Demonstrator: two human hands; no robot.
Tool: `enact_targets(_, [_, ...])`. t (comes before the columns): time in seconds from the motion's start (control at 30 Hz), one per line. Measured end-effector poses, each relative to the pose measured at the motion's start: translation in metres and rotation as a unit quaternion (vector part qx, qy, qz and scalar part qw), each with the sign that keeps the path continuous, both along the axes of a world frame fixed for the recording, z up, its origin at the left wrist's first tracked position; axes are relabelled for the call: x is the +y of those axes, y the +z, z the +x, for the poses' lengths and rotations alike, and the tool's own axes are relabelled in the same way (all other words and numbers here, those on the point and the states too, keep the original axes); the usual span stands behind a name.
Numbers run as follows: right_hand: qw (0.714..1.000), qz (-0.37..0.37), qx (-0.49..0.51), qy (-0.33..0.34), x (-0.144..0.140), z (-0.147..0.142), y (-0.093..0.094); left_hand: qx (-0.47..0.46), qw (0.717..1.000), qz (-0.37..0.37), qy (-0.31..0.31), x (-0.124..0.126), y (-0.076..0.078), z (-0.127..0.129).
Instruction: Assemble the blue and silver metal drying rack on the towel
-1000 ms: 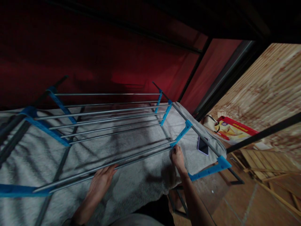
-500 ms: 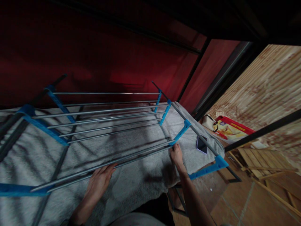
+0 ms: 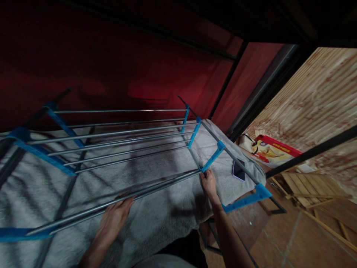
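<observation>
A shoe rack of grey metal tubes and blue plastic brackets (image 3: 213,156) lies across a grey blanket (image 3: 156,219). My left hand (image 3: 115,217) is closed on the front metal tube (image 3: 92,211), left of its middle, with fingertips partly hidden by the tube. At the right end of the same tubes, my right hand (image 3: 208,184) grips beside the blue bracket, its fingers closed just below the joint. Two front tubes run close together between the left and right brackets. Farther back, several more tubes span the frame.
A phone (image 3: 239,169) lies on the blanket right of the rack. Beyond it are a red and yellow package (image 3: 275,150) and a folded wooden piece of furniture (image 3: 314,186). A dark metal post (image 3: 267,89) rises at the right, and a red wall (image 3: 111,67) stands behind.
The left end of the rack has shifted slightly left and down in view. The two front tubes look closer together. My hands keep almost the same places.
</observation>
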State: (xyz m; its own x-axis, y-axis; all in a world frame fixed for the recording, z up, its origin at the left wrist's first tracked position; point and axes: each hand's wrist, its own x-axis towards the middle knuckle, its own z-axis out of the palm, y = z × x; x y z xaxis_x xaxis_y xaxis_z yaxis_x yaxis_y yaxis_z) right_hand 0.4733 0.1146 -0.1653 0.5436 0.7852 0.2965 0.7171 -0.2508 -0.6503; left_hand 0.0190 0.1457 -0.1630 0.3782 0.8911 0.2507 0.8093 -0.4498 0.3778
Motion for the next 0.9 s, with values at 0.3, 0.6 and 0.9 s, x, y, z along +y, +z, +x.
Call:
enact_targets(0.3, [1.000,0.001,0.005,-0.007,0.0011,-0.0047,-0.0023,-0.011,0.999,-0.045,0.002,-0.0006,-0.0008,-0.0025])
enact_targets(0.6, [1.000,-0.006,0.004,-0.006,-0.0004,-0.0041,-0.0039,0.007,1.000,0.009,0.000,0.0006,-0.0011,-0.0010])
enact_targets(0.9, [1.000,-0.009,-0.006,-0.005,-0.0001,-0.0057,-0.0075,-0.031,0.999,0.012,0.028,-0.0006,0.0069,0.0058])
